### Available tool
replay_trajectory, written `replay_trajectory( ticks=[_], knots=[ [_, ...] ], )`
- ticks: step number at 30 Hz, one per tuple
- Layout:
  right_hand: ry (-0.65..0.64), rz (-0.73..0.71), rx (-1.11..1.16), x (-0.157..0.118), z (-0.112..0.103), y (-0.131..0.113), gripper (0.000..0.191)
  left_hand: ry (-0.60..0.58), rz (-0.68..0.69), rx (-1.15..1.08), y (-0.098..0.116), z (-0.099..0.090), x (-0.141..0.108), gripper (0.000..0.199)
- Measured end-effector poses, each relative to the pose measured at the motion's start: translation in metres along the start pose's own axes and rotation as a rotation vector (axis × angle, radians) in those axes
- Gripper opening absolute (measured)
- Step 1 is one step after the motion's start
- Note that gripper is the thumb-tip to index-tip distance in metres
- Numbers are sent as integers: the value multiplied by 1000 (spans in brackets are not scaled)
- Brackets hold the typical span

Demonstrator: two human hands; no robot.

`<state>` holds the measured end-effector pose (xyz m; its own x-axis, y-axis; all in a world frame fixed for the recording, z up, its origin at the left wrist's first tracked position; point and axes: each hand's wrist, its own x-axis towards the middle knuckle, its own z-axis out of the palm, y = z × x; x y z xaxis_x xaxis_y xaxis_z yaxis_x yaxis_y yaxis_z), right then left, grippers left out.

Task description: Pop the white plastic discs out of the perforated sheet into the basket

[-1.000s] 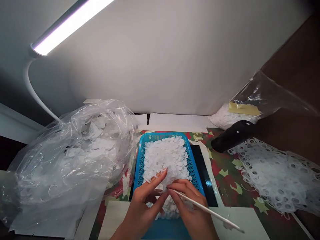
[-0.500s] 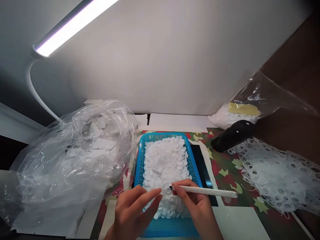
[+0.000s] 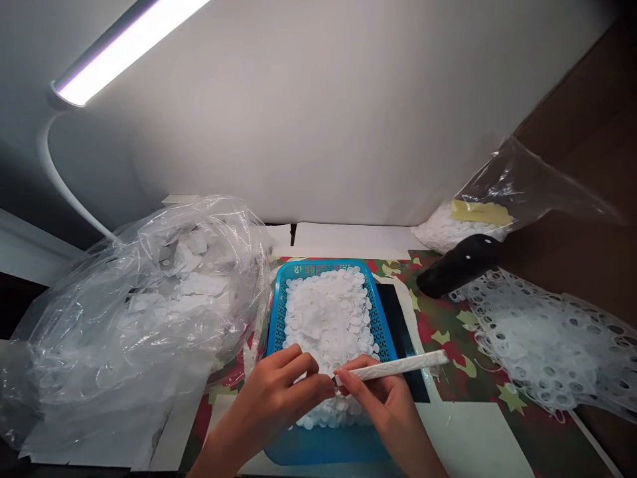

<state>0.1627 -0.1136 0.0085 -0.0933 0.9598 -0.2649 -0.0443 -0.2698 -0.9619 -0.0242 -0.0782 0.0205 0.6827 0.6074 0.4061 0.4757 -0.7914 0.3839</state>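
My right hand [image 3: 381, 392] grips a slim white-wrapped tool with a dark tip [image 3: 403, 365], its far end pointing right and slightly up. Close against that tip, my left hand [image 3: 291, 388] has its fingers curled and pressed together; what they pinch, if anything, is too small to make out. Both hands are over the near part of a blue plastic basket [image 3: 328, 448]. A thick heap of small white discs [image 3: 328, 318] fills the basket, partly hidden by my hands.
Left of the basket lies a large clear plastic bag [image 3: 149, 312] with white scraps. To the right are a black case-like object [image 3: 460, 265], punched-out translucent sheets [image 3: 552, 345] and a bag of white pieces [image 3: 442, 229]. A lamp [image 3: 124, 56] shines above.
My left hand has moved right to the tool's tip, its fingers going from stretched out to closed. The tool's far end has tilted upward. The view has shifted slightly.
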Motion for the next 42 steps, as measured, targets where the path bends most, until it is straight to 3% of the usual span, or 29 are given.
replay_trajectory(
  ticks=[7,18,23,26,30,33,36,42],
  knots=[
    [-17,-13,-87,-2,-3,0,29,-55,22,79,3,5,1,8],
    [58,-148,-205,1,1,3,21,29,51,170,7,5,-1,15],
    [179,-180,-227,3,-7,1,21,78,46,132,12,2,-3,14],
    [188,-176,-240,4,-14,1,22,113,48,101,13,1,-5,12],
    [236,-189,-257,6,-17,3,24,92,40,39,14,1,-11,5],
    [354,-215,-236,9,-21,1,25,68,39,-22,16,2,-15,5],
    [452,-211,-168,11,-27,-2,26,48,0,-91,17,7,-18,7],
    [285,-250,-104,11,-29,-1,20,41,-231,-236,14,16,-13,14]
  ],
)
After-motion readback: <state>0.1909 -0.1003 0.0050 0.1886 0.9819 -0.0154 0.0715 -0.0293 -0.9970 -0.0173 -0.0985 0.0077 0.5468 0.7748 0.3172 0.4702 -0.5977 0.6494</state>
